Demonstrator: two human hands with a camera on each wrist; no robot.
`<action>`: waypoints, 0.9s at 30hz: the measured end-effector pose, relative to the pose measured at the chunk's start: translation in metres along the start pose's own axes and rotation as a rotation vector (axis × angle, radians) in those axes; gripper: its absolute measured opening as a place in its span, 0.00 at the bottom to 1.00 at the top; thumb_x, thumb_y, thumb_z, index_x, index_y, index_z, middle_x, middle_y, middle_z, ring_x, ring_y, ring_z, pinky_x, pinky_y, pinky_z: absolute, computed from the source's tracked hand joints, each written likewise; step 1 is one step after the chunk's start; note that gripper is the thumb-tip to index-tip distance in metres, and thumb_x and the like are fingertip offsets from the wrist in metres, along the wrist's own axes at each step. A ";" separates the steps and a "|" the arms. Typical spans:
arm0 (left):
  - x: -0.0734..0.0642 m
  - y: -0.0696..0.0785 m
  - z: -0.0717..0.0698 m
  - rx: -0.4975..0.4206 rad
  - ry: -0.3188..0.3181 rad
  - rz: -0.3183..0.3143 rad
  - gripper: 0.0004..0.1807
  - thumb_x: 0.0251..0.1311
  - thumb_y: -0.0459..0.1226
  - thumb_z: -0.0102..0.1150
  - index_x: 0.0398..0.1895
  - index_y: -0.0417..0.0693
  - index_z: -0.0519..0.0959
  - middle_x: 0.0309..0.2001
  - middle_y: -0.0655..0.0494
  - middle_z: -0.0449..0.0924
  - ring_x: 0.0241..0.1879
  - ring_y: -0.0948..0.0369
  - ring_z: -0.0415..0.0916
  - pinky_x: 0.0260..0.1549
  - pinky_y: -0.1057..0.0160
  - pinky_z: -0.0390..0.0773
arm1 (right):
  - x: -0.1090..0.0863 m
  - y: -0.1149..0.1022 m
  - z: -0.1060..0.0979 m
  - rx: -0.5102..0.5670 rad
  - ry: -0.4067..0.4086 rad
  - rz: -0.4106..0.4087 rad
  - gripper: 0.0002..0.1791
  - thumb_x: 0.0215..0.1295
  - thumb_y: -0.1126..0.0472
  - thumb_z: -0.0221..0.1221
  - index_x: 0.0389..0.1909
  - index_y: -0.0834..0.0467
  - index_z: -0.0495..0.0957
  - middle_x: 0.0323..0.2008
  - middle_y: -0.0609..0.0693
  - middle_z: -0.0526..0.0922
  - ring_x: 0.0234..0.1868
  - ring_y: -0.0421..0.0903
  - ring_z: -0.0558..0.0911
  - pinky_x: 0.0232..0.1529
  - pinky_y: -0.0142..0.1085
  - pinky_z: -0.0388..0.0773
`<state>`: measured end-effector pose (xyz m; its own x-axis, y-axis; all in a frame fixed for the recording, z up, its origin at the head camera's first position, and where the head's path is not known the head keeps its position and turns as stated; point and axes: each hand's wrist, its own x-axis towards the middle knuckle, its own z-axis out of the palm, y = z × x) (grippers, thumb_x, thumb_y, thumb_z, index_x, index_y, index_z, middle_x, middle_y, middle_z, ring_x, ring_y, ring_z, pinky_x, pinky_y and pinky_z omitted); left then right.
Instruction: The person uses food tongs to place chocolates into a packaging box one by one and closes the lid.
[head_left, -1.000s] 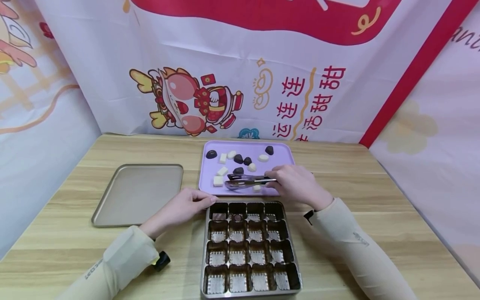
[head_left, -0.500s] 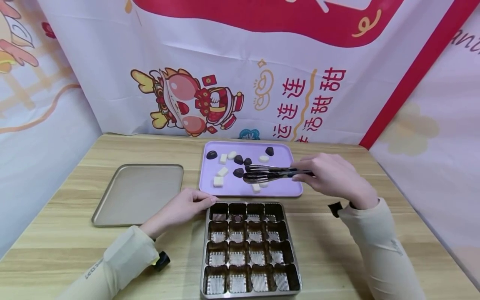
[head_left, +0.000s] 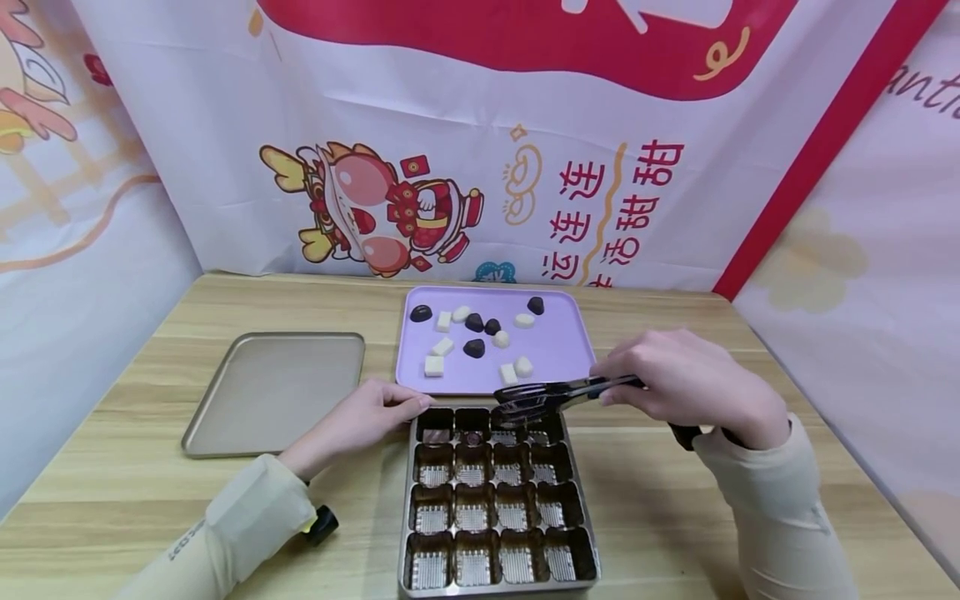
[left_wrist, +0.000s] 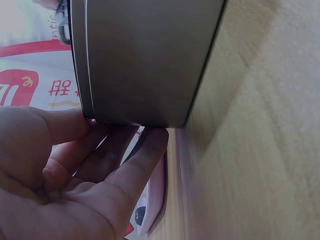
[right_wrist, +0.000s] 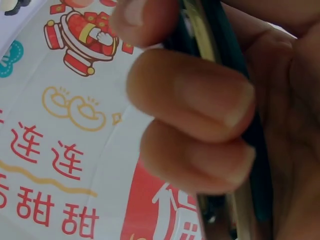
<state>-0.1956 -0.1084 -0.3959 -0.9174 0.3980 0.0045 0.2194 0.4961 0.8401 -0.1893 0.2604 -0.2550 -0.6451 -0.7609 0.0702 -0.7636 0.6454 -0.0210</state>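
My right hand (head_left: 682, 379) grips a pair of dark tongs (head_left: 555, 396) by the handle. The tongs' tips are over the third compartment of the back row in a metal box (head_left: 498, 500); whether a piece sits between them I cannot tell. My left hand (head_left: 367, 417) holds the box's far left corner, thumb and fingers against its wall (left_wrist: 145, 60). Two brown pieces, one squarish (head_left: 437, 436) and one round (head_left: 472, 437), lie in the first two back compartments. Behind the box, a lilac tray (head_left: 555, 350) carries several dark chocolates (head_left: 474, 348) and white chocolates (head_left: 434, 366).
To the left a flat, gold-brown metal lid (head_left: 277, 396) lies on the wooden table (head_left: 660, 500). A printed cloth (head_left: 450, 108) hangs behind the table, with more cloth along both sides. The lilac tray stands close behind the box.
The right hand has moved the tongs from over the tray, first to the right, then toward the box's back row. The left hand has stayed at the corner.
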 end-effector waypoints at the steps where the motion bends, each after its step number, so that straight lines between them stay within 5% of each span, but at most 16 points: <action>1: 0.000 0.000 0.000 0.002 -0.001 0.001 0.14 0.69 0.44 0.58 0.46 0.45 0.86 0.48 0.54 0.84 0.52 0.54 0.77 0.57 0.47 0.70 | 0.000 0.000 0.000 0.000 -0.015 0.011 0.10 0.59 0.53 0.70 0.42 0.42 0.87 0.32 0.30 0.81 0.30 0.31 0.77 0.26 0.36 0.75; 9: 0.002 -0.002 0.001 0.000 -0.010 0.002 0.15 0.70 0.45 0.57 0.47 0.45 0.86 0.48 0.54 0.84 0.52 0.54 0.77 0.57 0.47 0.70 | 0.006 0.001 0.007 0.007 -0.069 0.012 0.04 0.59 0.52 0.70 0.33 0.42 0.84 0.26 0.31 0.77 0.24 0.32 0.71 0.23 0.34 0.70; 13: 0.001 -0.001 0.001 0.000 -0.003 -0.008 0.16 0.69 0.46 0.57 0.47 0.46 0.86 0.48 0.54 0.84 0.52 0.54 0.77 0.56 0.47 0.71 | 0.011 0.001 0.010 -0.005 -0.083 -0.005 0.09 0.61 0.50 0.68 0.26 0.41 0.77 0.20 0.32 0.69 0.21 0.33 0.67 0.19 0.32 0.65; 27: 0.001 -0.001 0.001 0.000 -0.003 -0.009 0.16 0.70 0.46 0.57 0.48 0.45 0.86 0.49 0.53 0.84 0.52 0.54 0.77 0.56 0.46 0.70 | 0.012 0.004 0.013 0.072 -0.109 -0.011 0.05 0.60 0.51 0.69 0.31 0.41 0.82 0.24 0.31 0.74 0.25 0.32 0.71 0.25 0.34 0.71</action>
<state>-0.1961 -0.1080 -0.3967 -0.9183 0.3959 -0.0049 0.2110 0.4998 0.8401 -0.2002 0.2526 -0.2668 -0.6328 -0.7733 -0.0380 -0.7683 0.6333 -0.0927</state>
